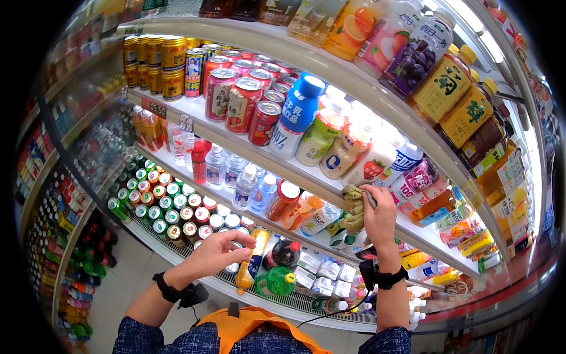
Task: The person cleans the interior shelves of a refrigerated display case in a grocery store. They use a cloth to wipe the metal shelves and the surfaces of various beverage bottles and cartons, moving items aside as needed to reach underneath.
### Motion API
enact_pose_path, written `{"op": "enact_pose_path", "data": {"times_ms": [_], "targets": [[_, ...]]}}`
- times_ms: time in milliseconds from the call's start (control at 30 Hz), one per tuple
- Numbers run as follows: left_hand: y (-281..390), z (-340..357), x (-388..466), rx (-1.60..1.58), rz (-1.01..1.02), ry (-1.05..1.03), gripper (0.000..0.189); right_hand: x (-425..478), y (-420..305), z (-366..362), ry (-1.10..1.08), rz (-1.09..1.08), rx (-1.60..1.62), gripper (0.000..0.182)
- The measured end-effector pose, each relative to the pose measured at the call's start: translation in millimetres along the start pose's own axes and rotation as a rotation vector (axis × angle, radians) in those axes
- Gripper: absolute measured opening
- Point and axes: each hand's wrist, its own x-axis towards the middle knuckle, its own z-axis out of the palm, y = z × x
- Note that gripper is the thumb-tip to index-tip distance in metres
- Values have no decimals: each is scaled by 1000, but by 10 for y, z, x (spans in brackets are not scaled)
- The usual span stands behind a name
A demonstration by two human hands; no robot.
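My right hand [379, 214] holds a crumpled olive-green cloth [355, 210] against the front edge of a refrigerated display shelf [327, 188], below a row of yogurt drink bottles. My left hand [219, 254] is held low in front of the bottom shelf, its fingers apart and nothing in it. Close to its fingertips a yellow bottle with a dark blue label [253, 261] leans on the bottom shelf. Above the cloth stands a bottle with a strawberry picture [371, 166]. A blue and white milk drink bottle [295, 116] stands farther left on that shelf.
Red cans [243, 104] and gold cans [172, 66] crowd the same shelf at left. Water bottles [245, 186] line the shelf below. Many can tops, a cola bottle [281, 253] and a green soda bottle [275, 281] fill the bottom. A curved upper shelf edge [309, 44] juts overhead.
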Motion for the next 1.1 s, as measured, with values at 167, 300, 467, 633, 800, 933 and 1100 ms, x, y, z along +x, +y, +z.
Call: {"op": "enact_pose_path", "data": {"times_ms": [167,300,467,633,800,933,1100], "targets": [[-90,32,10,42,45,9,28,-124,-25,-92,49,8,40,16],[-19,33,-15,-82,38,16,47,-172,-665,-186,-180,-21,407,17],[248,353,128,-236,303,-208,106,-314,-1268,56,-685,-287,657,36],[63,136,-117,-443,112,-31,45,241,-1185,-155,-589,-1,513,41],[-215,-114,-457,-497,120,198,42,953,-602,-177,140,93,-125,53],[-430,-304,-772,-421,88,330,32,1278,-606,-79,67,70,-392,67],[-627,-560,-1201,-468,71,476,28,1408,-547,-33,-91,4,-397,51]]}}
